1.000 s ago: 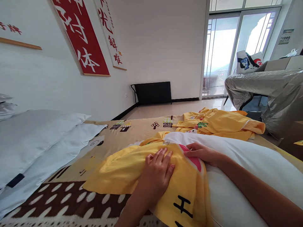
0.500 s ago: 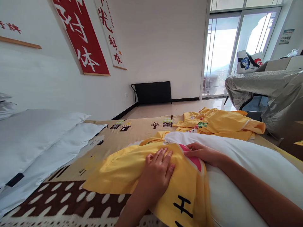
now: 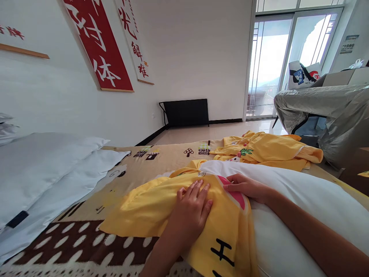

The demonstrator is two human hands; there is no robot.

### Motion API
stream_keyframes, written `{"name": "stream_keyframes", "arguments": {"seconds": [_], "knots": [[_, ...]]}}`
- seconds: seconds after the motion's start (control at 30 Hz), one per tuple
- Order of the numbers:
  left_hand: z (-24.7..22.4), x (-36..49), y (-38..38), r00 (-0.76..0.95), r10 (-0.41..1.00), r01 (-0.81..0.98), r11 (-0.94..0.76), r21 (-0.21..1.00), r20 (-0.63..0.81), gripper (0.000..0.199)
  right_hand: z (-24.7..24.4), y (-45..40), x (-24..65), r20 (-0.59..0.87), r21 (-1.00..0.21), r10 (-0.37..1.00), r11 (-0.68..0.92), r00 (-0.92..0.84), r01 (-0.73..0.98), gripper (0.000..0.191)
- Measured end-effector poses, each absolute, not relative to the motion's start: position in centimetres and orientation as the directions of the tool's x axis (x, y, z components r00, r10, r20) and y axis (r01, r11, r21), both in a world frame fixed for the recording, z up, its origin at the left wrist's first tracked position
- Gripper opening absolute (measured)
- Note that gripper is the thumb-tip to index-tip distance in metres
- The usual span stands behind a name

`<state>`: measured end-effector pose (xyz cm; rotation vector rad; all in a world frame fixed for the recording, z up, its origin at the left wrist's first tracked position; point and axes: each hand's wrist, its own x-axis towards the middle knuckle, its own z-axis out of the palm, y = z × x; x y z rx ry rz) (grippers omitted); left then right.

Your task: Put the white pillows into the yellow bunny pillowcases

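Left hand [image 3: 190, 207] lies open, fingers slightly spread, on a yellow printed fabric cover [image 3: 144, 204]; right hand [image 3: 246, 187] pinches its pink-patterned edge beside a plump white pillow [image 3: 314, 190]

A white scroll [image 3: 17, 38] at ten o'clock shows "牌"; a red banner [image 3: 99, 48] at half past ten, "附体"; a narrow scroll [image 3: 134, 44] at eleven, "光解难". At five, the yellow cloth [image 3: 220, 215] bears a black "H". The wall notice [image 3: 348, 44] at two is too small to read.
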<state>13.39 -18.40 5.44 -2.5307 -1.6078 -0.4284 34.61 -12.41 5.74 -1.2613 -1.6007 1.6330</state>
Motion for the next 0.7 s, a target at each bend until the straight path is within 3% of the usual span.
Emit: {"name": "stream_keyframes", "arguments": {"seconds": [0.7], "knots": [[5.60,13.62,-18.58,0.387,0.885,0.910,-0.412,0.050,0.257,0.045,5.98,-12.79,34.36,-0.217,-0.962,0.858,-0.108,-0.466,0.249,0.033]]}}
